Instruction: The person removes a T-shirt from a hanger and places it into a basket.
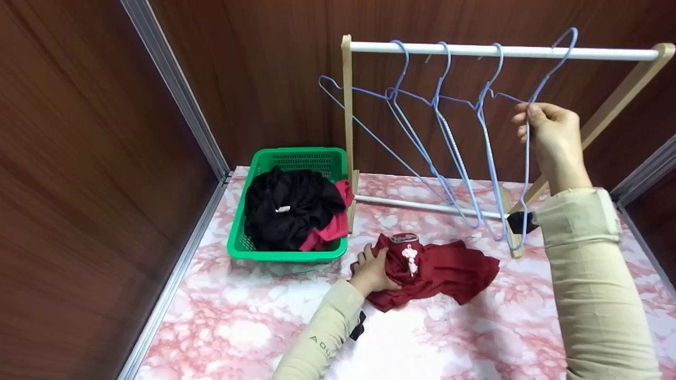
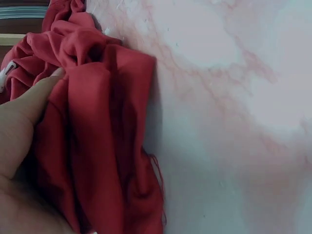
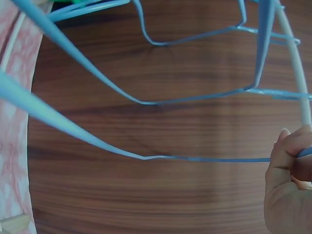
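Note:
My right hand (image 1: 554, 132) pinches a blue wire hanger (image 1: 527, 174) just under its hook, at the right end of the row; the hook is up at the white rail. In the right wrist view the thumb and fingers of this hand (image 3: 290, 180) close round the hanger's wire (image 3: 214, 159). Down on the tabletop, my left hand (image 1: 374, 272) grips the left side of a crumpled dark red garment (image 1: 449, 269) with a white knot-shaped ornament (image 1: 410, 256). In the left wrist view, folds of the red cloth (image 2: 92, 131) bunch against the thumb; the other fingertips are hidden there.
Several more blue hangers (image 1: 449, 132) hang from the white rail (image 1: 607, 53) of a wooden-ended rack (image 1: 347, 132). Left of the rack stands a green basket (image 1: 288, 256) with black clothing (image 1: 290, 211) and pink cloth (image 1: 335, 229) inside. Brown panels (image 1: 253, 79) enclose the marble-patterned tabletop (image 1: 237, 327).

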The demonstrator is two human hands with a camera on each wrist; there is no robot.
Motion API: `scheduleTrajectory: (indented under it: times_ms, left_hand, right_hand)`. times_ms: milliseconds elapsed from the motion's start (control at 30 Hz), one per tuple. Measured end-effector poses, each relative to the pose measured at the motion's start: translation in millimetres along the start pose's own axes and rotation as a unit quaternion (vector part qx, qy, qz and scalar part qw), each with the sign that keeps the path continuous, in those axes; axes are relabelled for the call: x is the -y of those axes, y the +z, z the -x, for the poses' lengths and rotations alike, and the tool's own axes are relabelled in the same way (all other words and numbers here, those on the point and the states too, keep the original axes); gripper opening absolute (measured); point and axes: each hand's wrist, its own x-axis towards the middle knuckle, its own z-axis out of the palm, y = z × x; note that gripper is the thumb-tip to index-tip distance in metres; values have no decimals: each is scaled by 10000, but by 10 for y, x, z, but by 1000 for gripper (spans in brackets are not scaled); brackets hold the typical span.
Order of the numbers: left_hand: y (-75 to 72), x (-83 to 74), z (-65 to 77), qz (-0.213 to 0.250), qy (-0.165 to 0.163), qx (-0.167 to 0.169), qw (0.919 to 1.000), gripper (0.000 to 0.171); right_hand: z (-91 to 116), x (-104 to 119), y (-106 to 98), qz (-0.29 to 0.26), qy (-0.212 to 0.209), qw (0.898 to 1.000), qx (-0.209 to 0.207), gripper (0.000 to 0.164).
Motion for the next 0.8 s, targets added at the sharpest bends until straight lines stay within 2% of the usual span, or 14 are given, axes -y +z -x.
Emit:
scheduleTrajectory:
  times_ms: [167, 333, 433, 533, 700, 800]
  left_hand:
    - [12, -37, -1, -349, 35, 240, 9991, 86]
    - [45, -49, -6, -654, 160, 196, 9975, 81]
    - [55, -43, -1, -616, 190, 243, 9976, 78]
    - [87, -26, 8, -592, 382, 100, 9975, 67]
    - [176, -6, 14, -757, 940, -385, 9919, 46]
    - [214, -9, 17, -671, 1109, -503, 9903, 44]
  right_hand:
    - [-33, 7, 18, -202, 115, 9996, 147, 29]
    - [-57, -5, -8, -439, 424, 9979, 205, 28]
    - [-74, -27, -37, -537, 638, 9963, 229, 29]
    - [-82, -55, -71, -578, 779, 9949, 268, 30]
    - [-85, -110, -113, -558, 859, 9942, 330, 29]
    - [-83, -128, -126, -665, 901, 9931, 357, 25]
